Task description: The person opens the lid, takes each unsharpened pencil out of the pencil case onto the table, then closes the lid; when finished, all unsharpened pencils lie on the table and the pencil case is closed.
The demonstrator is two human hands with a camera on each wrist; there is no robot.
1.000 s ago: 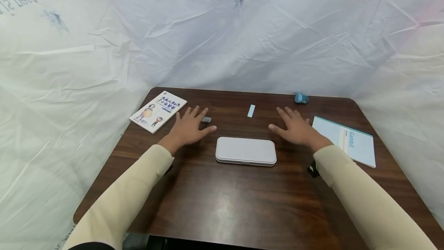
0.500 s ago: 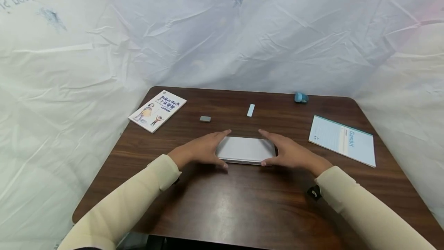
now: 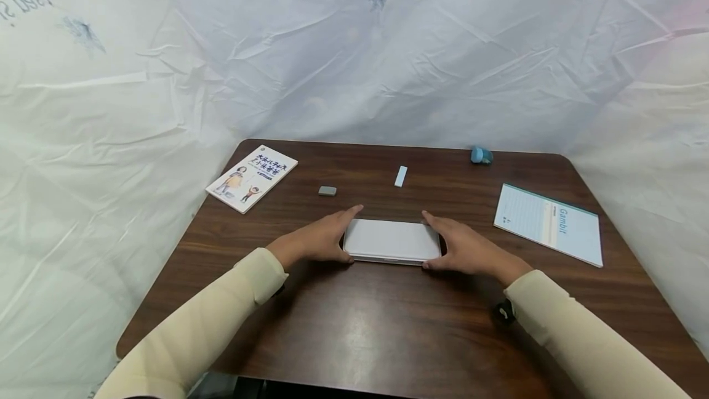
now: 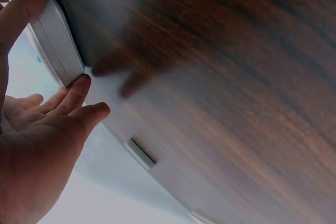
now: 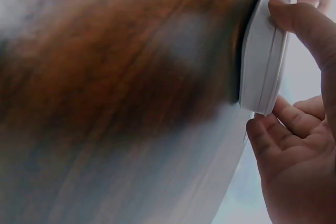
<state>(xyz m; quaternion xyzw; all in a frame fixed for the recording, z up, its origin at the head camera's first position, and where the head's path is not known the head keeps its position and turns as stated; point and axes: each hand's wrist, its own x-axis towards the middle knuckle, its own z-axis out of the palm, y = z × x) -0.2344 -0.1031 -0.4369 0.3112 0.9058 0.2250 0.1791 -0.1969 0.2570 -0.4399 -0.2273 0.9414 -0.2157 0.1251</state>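
A flat white case (image 3: 392,241) lies on the dark wooden table (image 3: 388,325), in the middle. My left hand (image 3: 348,236) grips its left end, with the thumb at the near corner and the fingers along the far edge. My right hand (image 3: 434,240) grips the right end in the same way. In the left wrist view the thumb (image 4: 21,9) and a fingertip (image 4: 79,88) press the case (image 4: 52,30) from both sides. The right wrist view shows the thumb (image 5: 304,19) and fingers (image 5: 273,129) pinching the case (image 5: 268,51).
A picture book (image 3: 252,177) lies at the far left and a light blue notebook (image 3: 547,224) at the right. Beyond the case are a grey eraser (image 3: 327,190), a pale blue strip (image 3: 400,176) and a small blue object (image 3: 480,156). White sheeting hangs around the table.
Both hands came in from flat on the table beside the case and now hold its two ends. The case has not shifted.
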